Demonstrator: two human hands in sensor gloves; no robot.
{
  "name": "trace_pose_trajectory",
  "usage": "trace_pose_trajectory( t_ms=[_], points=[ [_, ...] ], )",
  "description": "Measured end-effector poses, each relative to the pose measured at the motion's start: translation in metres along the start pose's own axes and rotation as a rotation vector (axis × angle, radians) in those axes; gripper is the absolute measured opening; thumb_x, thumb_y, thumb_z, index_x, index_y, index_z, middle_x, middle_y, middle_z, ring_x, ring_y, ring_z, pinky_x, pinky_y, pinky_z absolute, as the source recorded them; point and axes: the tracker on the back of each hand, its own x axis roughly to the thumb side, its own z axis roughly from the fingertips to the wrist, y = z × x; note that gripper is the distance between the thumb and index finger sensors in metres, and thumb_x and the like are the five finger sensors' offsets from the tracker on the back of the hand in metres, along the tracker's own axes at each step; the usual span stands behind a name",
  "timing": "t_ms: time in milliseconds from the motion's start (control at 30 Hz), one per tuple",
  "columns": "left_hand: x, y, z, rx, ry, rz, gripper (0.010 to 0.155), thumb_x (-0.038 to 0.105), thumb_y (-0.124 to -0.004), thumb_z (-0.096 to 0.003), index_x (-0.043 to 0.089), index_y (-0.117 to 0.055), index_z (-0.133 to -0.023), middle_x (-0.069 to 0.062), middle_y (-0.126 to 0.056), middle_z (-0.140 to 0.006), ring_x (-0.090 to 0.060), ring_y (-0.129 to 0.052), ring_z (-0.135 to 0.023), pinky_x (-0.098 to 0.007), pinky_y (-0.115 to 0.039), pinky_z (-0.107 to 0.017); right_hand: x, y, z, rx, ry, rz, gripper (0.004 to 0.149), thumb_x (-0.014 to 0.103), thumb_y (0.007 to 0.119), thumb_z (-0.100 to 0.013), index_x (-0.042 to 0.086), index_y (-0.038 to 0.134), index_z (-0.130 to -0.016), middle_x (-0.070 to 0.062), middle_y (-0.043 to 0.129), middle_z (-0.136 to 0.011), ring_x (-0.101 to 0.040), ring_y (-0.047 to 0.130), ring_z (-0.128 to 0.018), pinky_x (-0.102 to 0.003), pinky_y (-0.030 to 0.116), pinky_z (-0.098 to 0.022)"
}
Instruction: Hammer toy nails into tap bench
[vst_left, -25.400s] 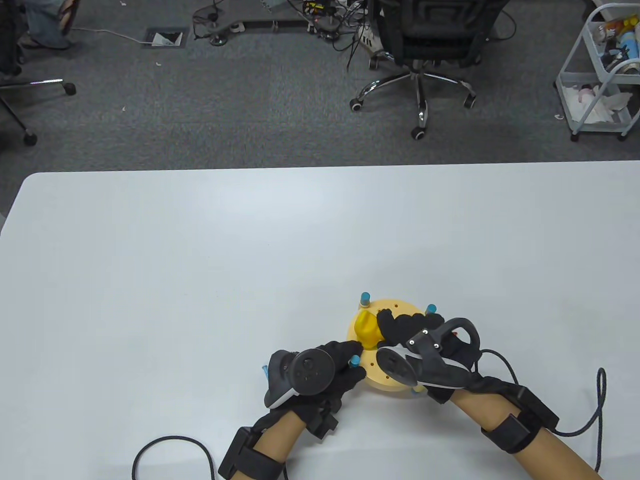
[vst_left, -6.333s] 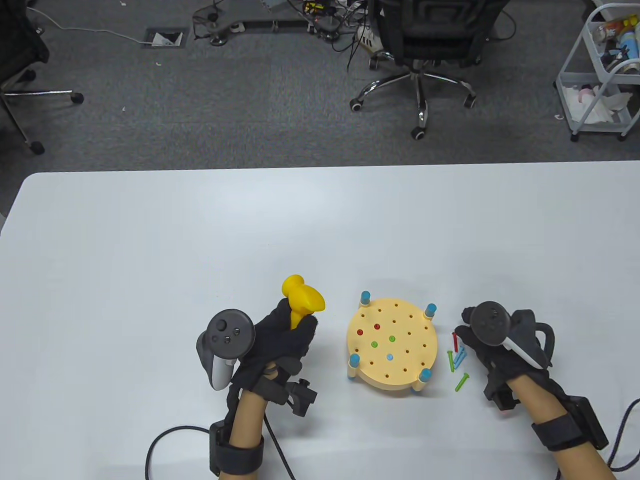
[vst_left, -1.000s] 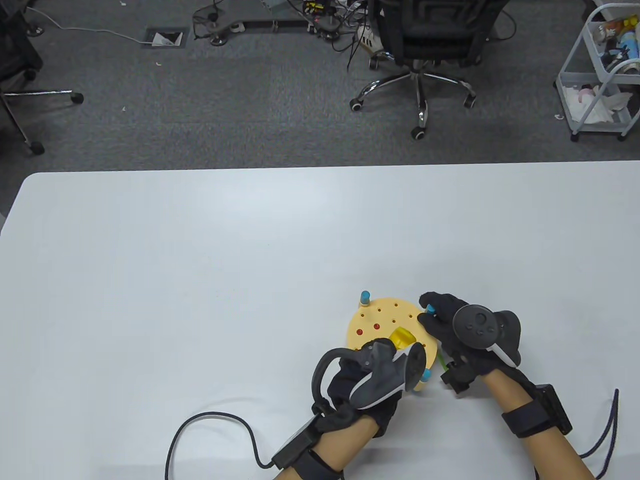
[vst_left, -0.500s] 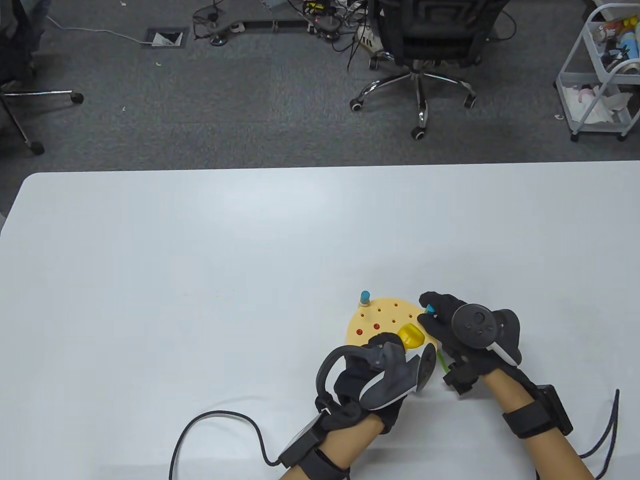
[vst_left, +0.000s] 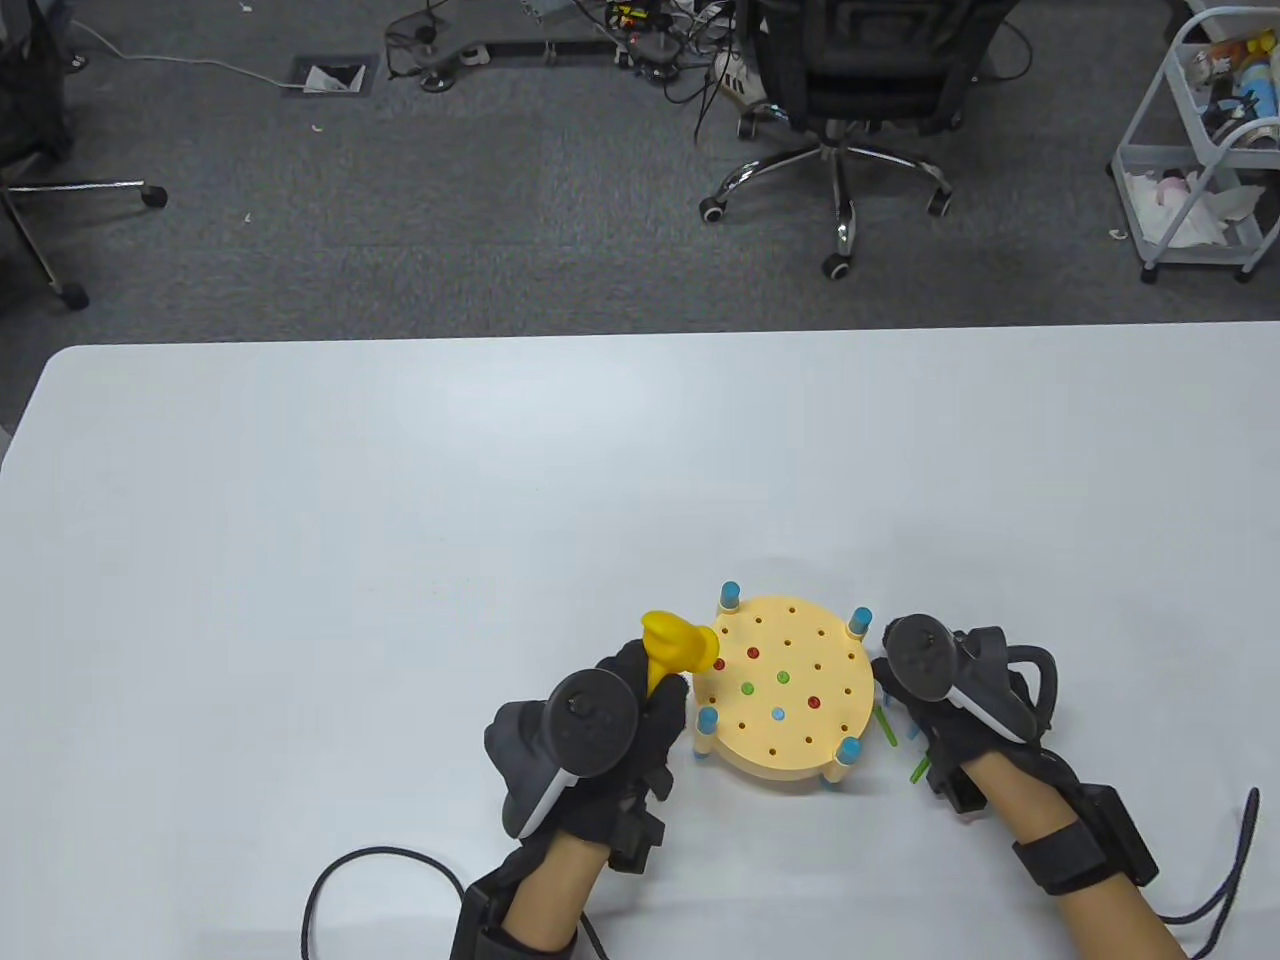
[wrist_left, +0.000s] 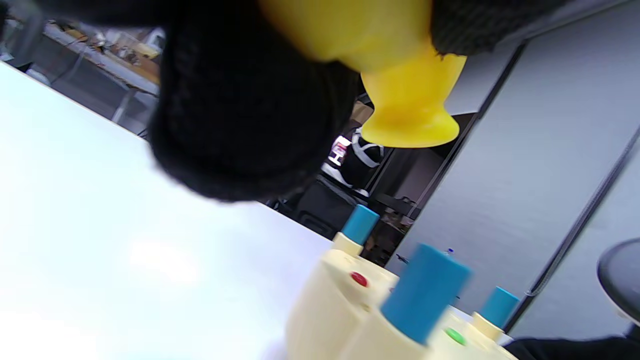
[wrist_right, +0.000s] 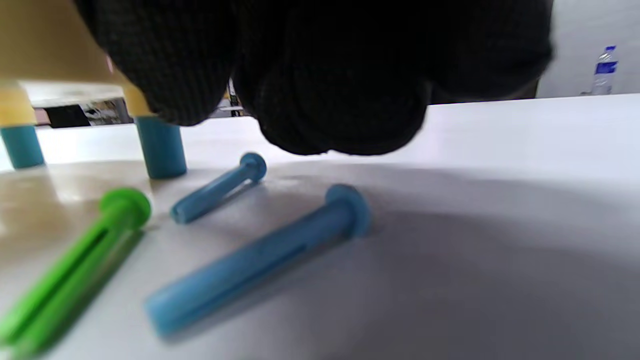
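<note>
Round tap bench (vst_left: 783, 693) standing on four blue-capped legs near the near edge of the white surface (vst_left: 400, 520), its perforated top facing up; red, green and blue nail heads sit flush in several holes, among them a red one (vst_left: 813, 702) right of centre, the other holes open. Left hand (vst_left: 590, 735), just left of the bench, closed around the handle of the yellow toy hammer (vst_left: 677, 648); the handle's long axis rises away from the palm toward the far side, and the head lies crosswise, its right face over the bench's left rim. In the left wrist view the flared striking face (wrist_left: 407, 115) hangs above and apart from the bench top, with the nearest blue leg cap (wrist_left: 422, 292) in front. Right hand (vst_left: 950, 700) rests just right of the bench with fingers curled downward over the loose nails; whether it pinches one cannot be told. The right wrist view shows a green nail (wrist_right: 75, 255) and two blue nails (wrist_right: 260, 260) lying flat on the surface beneath the fingertips (wrist_right: 345, 100), long axes roughly parallel, heads pointing away from the camera, a bench leg (wrist_right: 160, 147) close behind them. Wide bare surface extends left of and beyond the bench. Past the far edge, on grey carpet, stand an office chair (vst_left: 850, 80) and a wire cart (vst_left: 1200, 140).
</note>
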Motion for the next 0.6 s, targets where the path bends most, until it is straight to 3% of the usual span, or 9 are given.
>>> trace_pose_trajectory(
  t_ms=[300,600],
  points=[
    [-0.015,0.007,-0.003,0.004,0.052,0.076,0.065,0.051,-0.069,-0.0396,0.007,-0.076,-0.087,-0.017,-0.098,-0.056,-0.025,-0.104,-0.023,-0.035,-0.082,-0.012,0.006,0.009,-0.004,0.035,0.104,0.116,0.048,0.044,0.082,-0.037,0.019,0.083,-0.077,0.000,0.097,-0.056,-0.009,0.099,-0.028,-0.029,0.087,-0.026],
    [-0.016,0.006,-0.003,-0.012,0.060,0.086,0.065,0.052,-0.069,-0.0396,0.007,-0.076,-0.087,-0.017,-0.098,-0.055,-0.025,-0.104,-0.023,-0.035,-0.082,-0.012,0.017,0.008,-0.001,0.097,0.134,0.176,0.054,0.035,0.081,-0.040,0.010,0.077,-0.087,-0.006,0.094,-0.065,-0.006,0.096,-0.031,-0.029,0.087,-0.029]
  ],
)
